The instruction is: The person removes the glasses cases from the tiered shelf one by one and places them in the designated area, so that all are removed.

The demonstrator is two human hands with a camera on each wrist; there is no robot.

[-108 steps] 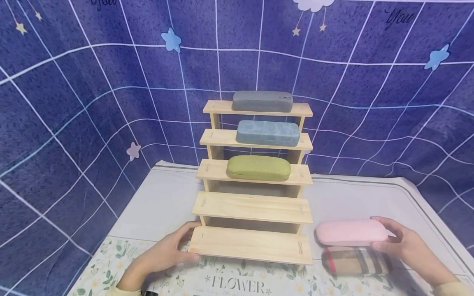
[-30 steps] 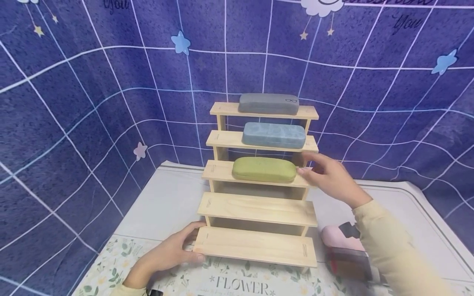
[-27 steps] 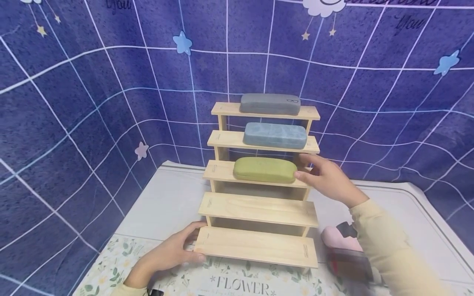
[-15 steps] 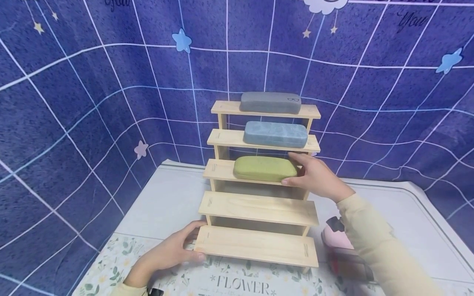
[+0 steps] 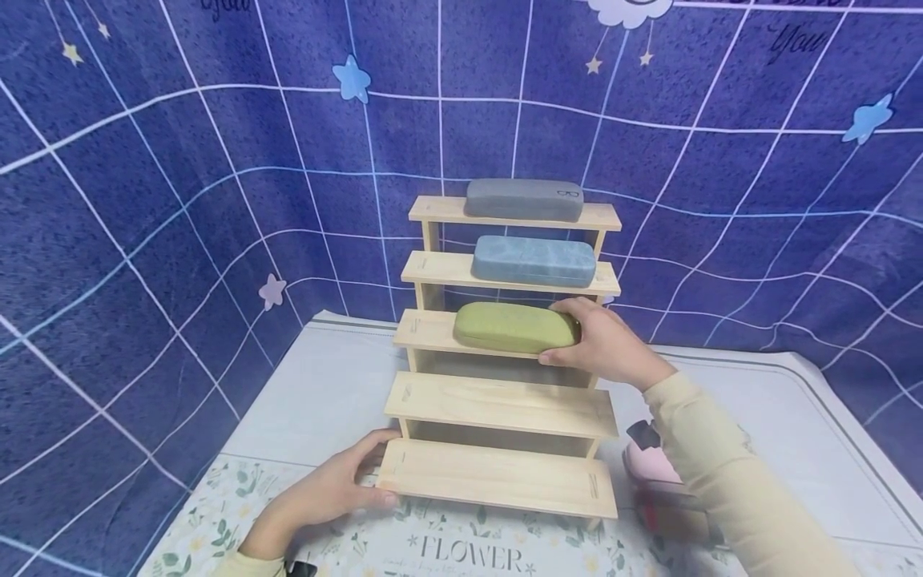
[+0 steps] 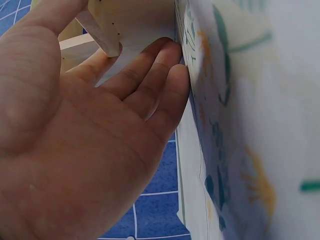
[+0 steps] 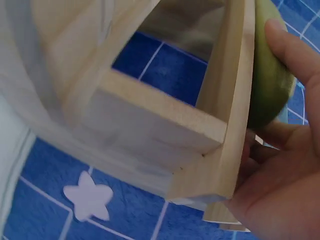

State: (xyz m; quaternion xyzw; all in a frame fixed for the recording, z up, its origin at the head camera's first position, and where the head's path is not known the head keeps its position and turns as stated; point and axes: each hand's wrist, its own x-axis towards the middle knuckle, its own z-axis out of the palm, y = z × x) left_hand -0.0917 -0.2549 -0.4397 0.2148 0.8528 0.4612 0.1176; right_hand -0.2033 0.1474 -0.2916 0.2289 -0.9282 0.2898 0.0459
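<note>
A five-tier wooden step rack (image 5: pixel 497 401) stands in the middle of the table. My left hand (image 5: pixel 332 489) steadies the left end of its lowest step, thumb at the front edge and fingers behind; the left wrist view shows those fingers reaching past a wooden upright (image 6: pixel 102 30). On the third step lies a green glasses case (image 5: pixel 512 327). My right hand (image 5: pixel 606 340) grips its right end, thumb in front and fingers at the back, as the right wrist view of the green case (image 7: pixel 270 75) also shows. A blue glasses case (image 5: pixel 534 260) and a grey glasses case (image 5: pixel 524 200) occupy the two upper steps.
Right of the rack, a pink glasses case (image 5: pixel 649 465) and a plaid case (image 5: pixel 674 521) lie on the table, partly hidden by the right sleeve. A floral mat lettered FLOWER (image 5: pixel 469 551) covers the front. Behind hangs a blue gridded curtain (image 5: pixel 288 200).
My right hand has left the pink case on the table, risen to the third step and closed round the green case's right end. My left hand has stayed at the lowest step.
</note>
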